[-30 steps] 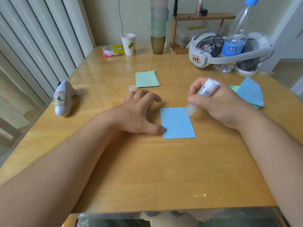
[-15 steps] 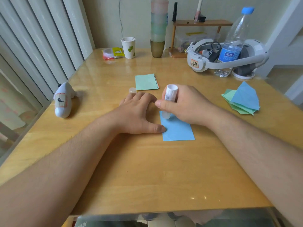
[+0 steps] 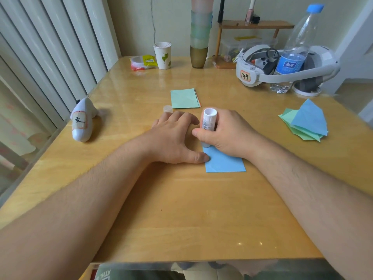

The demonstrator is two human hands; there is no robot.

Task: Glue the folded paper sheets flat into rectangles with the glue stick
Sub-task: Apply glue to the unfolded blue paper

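Observation:
A folded blue paper sheet lies flat on the wooden table in the middle. My right hand grips the white glue stick upright, its tip down on the sheet's far left corner. My left hand rests flat on the table beside the sheet, thumb touching its left edge. The glue stick's cap stands just beyond my left fingers. A small stack of flat green rectangles lies farther back. A loose pile of folded green and blue sheets sits at the right.
A white plush toy lies at the left edge. At the back stand a paper cup, a stack of tumblers, a small wooden shelf, a white headset and a water bottle.
My right hand swung the glue stick from a tilt over the sheet's right side to upright at its far left corner. The left hand stayed put.

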